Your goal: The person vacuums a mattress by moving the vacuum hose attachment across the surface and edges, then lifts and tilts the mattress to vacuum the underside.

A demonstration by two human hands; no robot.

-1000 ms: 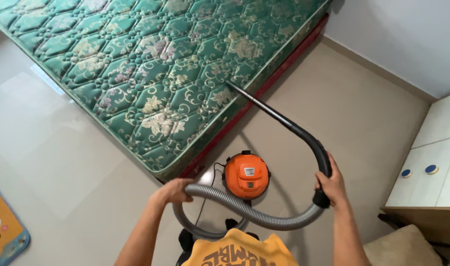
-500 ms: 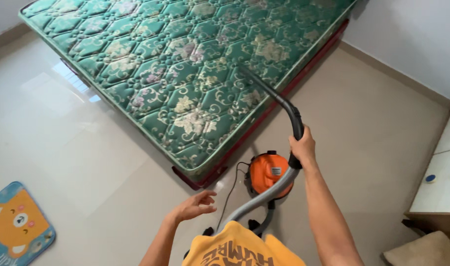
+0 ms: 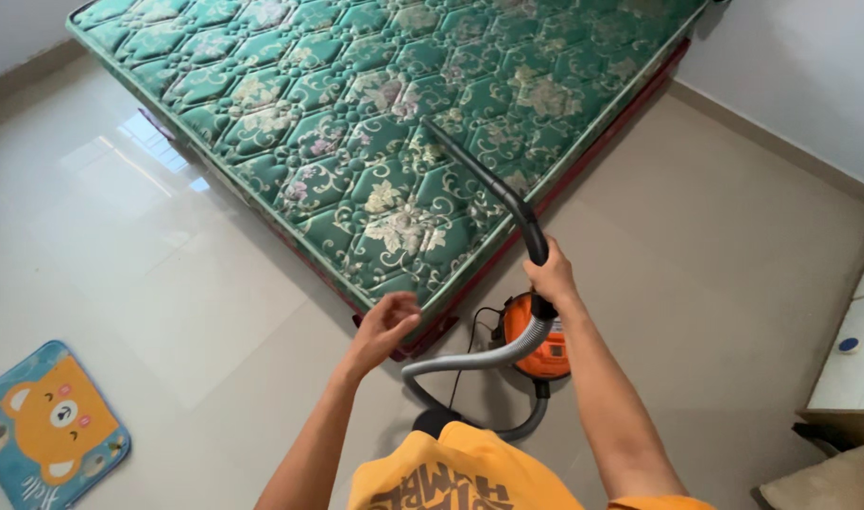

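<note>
I note my right hand [image 3: 548, 280] clenched around the black vacuum wand [image 3: 479, 179], which lies on the green mattress [image 3: 356, 113] toward 11 o'clock; my left hand [image 3: 384, 326] hangs open, empty.

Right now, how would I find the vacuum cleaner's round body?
Start at the big green quilted mattress and go to its near corner. On the floor there, behind the right hand, sits the vacuum body, the only bright orange thing there.

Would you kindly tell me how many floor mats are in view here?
1. A blue bear-patterned floor mat lies at the lower left, well away from the mattress. Others may be out of frame.
</note>
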